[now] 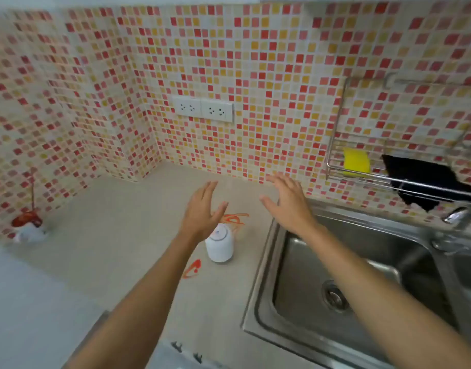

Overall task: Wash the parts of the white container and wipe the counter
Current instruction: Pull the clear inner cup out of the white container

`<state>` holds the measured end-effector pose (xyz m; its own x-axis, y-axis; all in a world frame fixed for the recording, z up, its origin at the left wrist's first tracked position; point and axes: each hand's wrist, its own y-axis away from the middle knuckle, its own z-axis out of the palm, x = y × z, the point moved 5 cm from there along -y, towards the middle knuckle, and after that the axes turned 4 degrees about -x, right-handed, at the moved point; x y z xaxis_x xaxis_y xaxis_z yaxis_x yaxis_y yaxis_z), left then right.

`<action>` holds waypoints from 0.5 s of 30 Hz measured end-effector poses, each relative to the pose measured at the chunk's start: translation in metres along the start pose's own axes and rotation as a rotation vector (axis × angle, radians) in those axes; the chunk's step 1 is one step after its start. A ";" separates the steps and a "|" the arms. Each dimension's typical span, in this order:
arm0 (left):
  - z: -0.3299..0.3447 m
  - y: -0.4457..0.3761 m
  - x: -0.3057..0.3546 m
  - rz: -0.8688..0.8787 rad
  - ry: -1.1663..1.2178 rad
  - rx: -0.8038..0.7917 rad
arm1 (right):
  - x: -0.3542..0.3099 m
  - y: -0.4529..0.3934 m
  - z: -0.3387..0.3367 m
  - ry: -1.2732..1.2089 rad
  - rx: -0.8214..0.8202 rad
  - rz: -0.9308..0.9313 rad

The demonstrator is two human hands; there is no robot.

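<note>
A small white container [219, 246] with a rounded lid stands upright on the beige counter [117, 235], just left of the sink. Orange-red smears lie on the counter behind it [235, 219] and in front of it [192, 269]. My left hand [202, 211] hovers above and behind the container, fingers straight, holding nothing. My right hand [287, 202] is raised over the counter's back corner by the sink, fingers spread and empty. Neither hand touches the container.
A steel sink [362, 275] with a drain fills the right side; its tap [458, 218] stands at the far right. A wall rack [367, 177] holds a yellow sponge [356, 160] and a black cloth [426, 179]. A red and white object [27, 226] sits at the counter's left. Sockets [203, 109] are on the tiled wall.
</note>
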<state>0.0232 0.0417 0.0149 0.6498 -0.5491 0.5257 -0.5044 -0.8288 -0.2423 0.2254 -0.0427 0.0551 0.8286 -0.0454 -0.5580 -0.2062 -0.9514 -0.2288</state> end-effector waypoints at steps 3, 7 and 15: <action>0.016 0.014 -0.046 -0.092 0.064 -0.091 | 0.000 0.002 0.056 0.013 -0.149 0.041; 0.043 0.027 -0.091 -0.062 0.161 -0.247 | -0.003 0.010 0.118 -0.040 -0.275 0.117; 0.081 0.025 -0.116 0.018 0.312 -0.457 | -0.002 0.020 0.181 -0.166 -0.304 0.188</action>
<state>-0.0186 0.0754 -0.1183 0.4744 -0.4467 0.7585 -0.7542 -0.6507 0.0885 0.1255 -0.0062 -0.0921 0.6903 -0.2008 -0.6951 -0.1618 -0.9792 0.1222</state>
